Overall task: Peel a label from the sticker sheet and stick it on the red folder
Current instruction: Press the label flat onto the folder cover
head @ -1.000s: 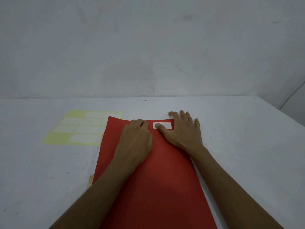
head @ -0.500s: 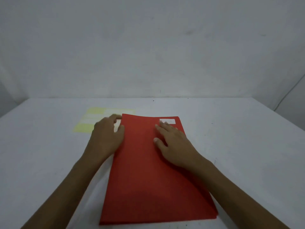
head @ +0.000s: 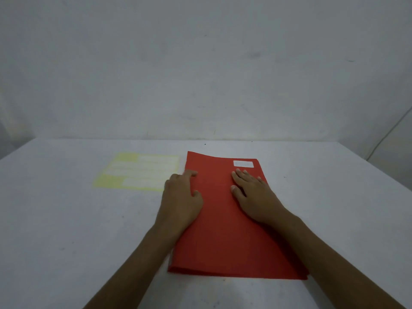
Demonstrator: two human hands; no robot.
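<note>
Label (head: 243,163) sits stuck at the red folder's (head: 223,230) one o'clock corner; my left hand (head: 181,197) and right hand (head: 252,195) lie flat, open, gripping nothing, pinning it down; sticker sheet (head: 138,172) waits at ten o'clock.

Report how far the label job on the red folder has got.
Done: a white label sits flat on the red folder, near its far right corner. In hand: the left hand lies on the folder's left edge and the right hand lies flat just below the label, neither holding anything. Left: nothing obvious. The sticker sheet lies beside the folder.
</note>
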